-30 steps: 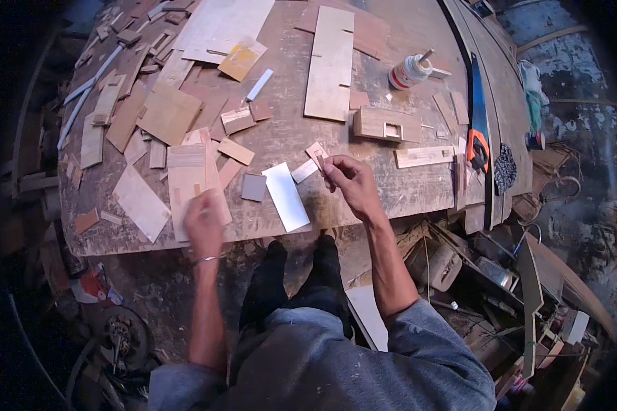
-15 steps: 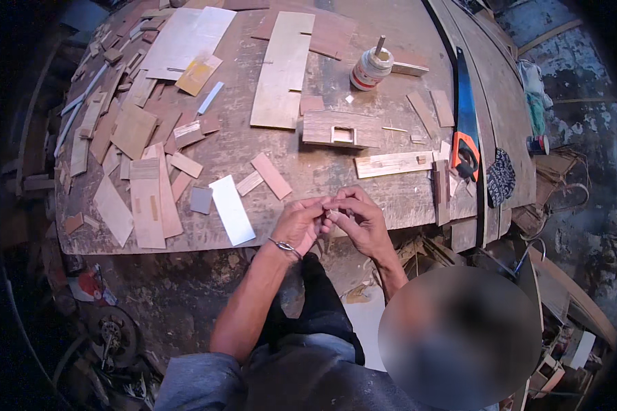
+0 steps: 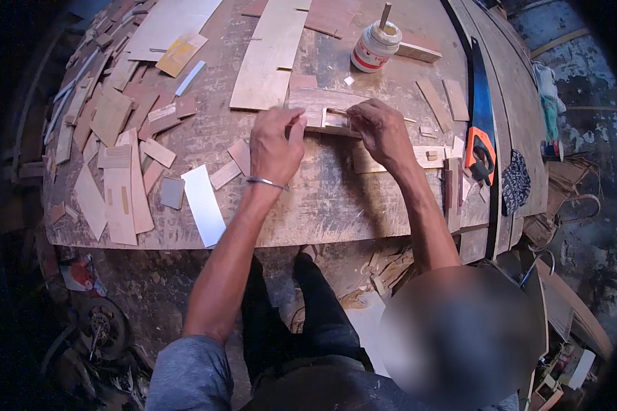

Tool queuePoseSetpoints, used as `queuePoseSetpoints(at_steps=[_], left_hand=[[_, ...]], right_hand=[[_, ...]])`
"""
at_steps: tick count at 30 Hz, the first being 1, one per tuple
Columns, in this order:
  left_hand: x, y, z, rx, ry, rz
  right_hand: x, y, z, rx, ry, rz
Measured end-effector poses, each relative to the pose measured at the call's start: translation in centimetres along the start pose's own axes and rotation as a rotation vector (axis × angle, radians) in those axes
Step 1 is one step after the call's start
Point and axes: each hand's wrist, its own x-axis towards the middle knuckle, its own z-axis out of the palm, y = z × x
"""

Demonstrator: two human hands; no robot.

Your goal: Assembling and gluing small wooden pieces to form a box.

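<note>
A brown wooden block (image 3: pixel 312 98) with a small framed rectangular cutout lies across the middle of the bench. At its near left corner my left hand (image 3: pixel 277 145) has its fingers curled in, thumb close to the fingertips. My right hand (image 3: pixel 384 133) covers the right end, fingers pinched together at the edge of the cutout. The fingertips hide exactly where each hand touches. Just beyond the block stands an open white jar (image 3: pixel 375 49) with a stick in it. Partly behind my right forearm lies a pale wood strip (image 3: pixel 370 161).
Wood offcuts (image 3: pixel 120 113) crowd the left of the bench. A long notched board (image 3: pixel 271 55) lies behind the block, and a white rectangular sheet (image 3: pixel 204 204) near the front edge. At right are a handsaw (image 3: pixel 482 130) with an orange handle and a dark patterned cloth (image 3: pixel 515 181).
Both hands have separated from their fingertip-to-fingertip hold near the bench's front edge. They have reached forward to the two ends of the wooden block. The whole view has shifted a little.
</note>
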Motion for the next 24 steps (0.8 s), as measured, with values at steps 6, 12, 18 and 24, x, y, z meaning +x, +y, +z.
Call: queuePoseSetpoints(at_steps=[6,12,18,24], left_hand=[[1.6,-1.4,1.2,0.076,-0.055,0.144],[1.2,-1.5,2.0,0.075,-0.053,0.166],[1.2,-1.5,1.8,0.089,-0.061,0.171],[1.4,-1.6,1.8,0.093,-0.074,0.170]], right_hand=[[0.4,0.7,0.7,-0.042,0.022,0.026],[0.3,0.7,1.3,0.005,0.065,0.014],[0.6,0.9,1.2,0.044,0.047,0.034],[0.8,0.9,1.2,0.016,0.053,0.002]])
